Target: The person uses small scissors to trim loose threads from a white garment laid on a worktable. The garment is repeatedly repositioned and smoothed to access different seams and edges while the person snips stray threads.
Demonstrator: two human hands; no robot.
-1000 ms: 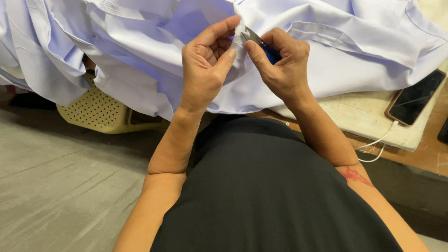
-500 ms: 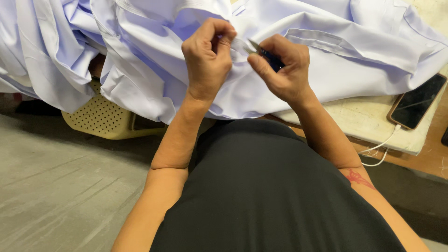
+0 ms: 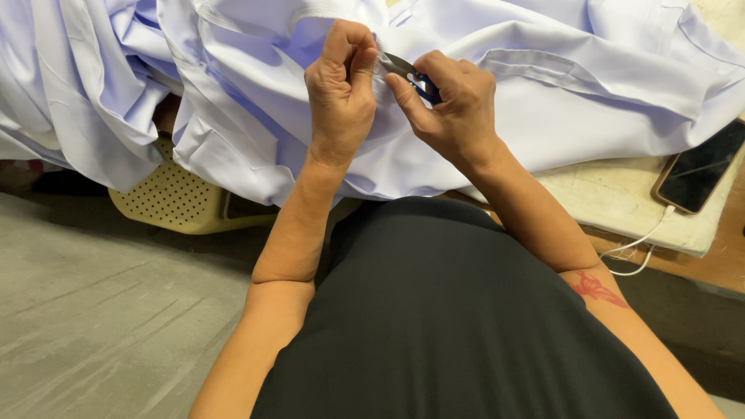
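Both hands are drawing closer together over the pale fabric (image 3: 256, 116) on the counter (image 3: 621, 206). Left hand (image 3: 341, 93) is pinching cloth tight; right hand (image 3: 454, 105) is gripping small snips (image 3: 410, 71), best kept shallow.

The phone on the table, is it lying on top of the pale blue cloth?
No, the phone lies apart from the pale blue cloth, on the bare table top, with a white cable plugged into it.
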